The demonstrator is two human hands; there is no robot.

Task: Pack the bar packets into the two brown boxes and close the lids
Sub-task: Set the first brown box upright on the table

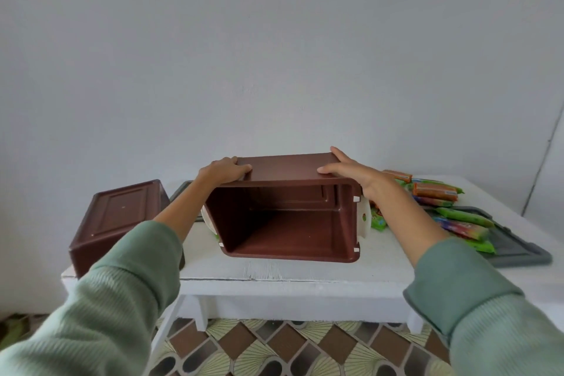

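Observation:
A brown plastic box (pixel 283 174) lies tipped on its side in the middle of the white table (pixel 290 272), its empty open mouth facing me. My left hand (pixel 222 172) grips its upper left edge and my right hand (pixel 354 175) grips its upper right corner. White latches show on both of its sides. A second brown box (pixel 119 217) stands upside down at the table's left end. Bar packets (pixel 436 192) in orange and green wrappers lie piled at the right, partly behind my right forearm.
A grey lid or tray (pixel 518 250) lies under the packets at the table's right end, reaching its front edge. Another grey piece (pixel 183 189) shows behind the left box. A plain wall stands close behind the table. Patterned floor tiles (pixel 274 348) lie below.

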